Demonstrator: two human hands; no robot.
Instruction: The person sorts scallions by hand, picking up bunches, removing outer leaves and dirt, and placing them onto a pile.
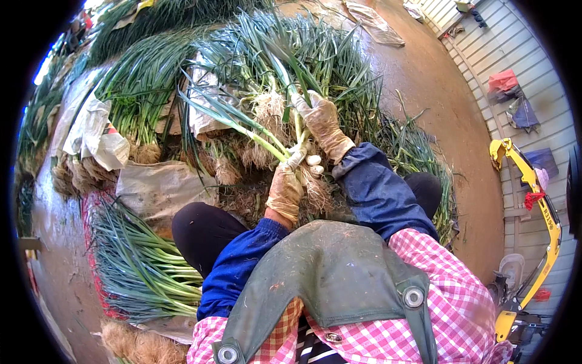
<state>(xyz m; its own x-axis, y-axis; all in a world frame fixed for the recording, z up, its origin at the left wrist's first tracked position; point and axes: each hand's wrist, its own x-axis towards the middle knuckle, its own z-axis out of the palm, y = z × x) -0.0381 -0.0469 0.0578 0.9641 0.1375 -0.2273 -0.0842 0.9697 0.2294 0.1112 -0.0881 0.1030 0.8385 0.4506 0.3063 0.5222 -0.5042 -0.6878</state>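
Brown floor (479, 224) borders our piled onions (348, 70). Our left hand (286, 189) and right hand (325, 124) clasp rooted green stalks (265, 144).

Onions (257, 138): stalk sections within the left hand's (286, 189) grip are concealed. Right hand (324, 124): palm turned from view. Right knee (426, 187): partly behind the sleeve (385, 191). Roots (145, 344): cut off by the lower edge. Heap (176, 15) toward the floor's (476, 182) far edge: cropped above. Machine (539, 200): dark lower fittings too indistinct to identify.
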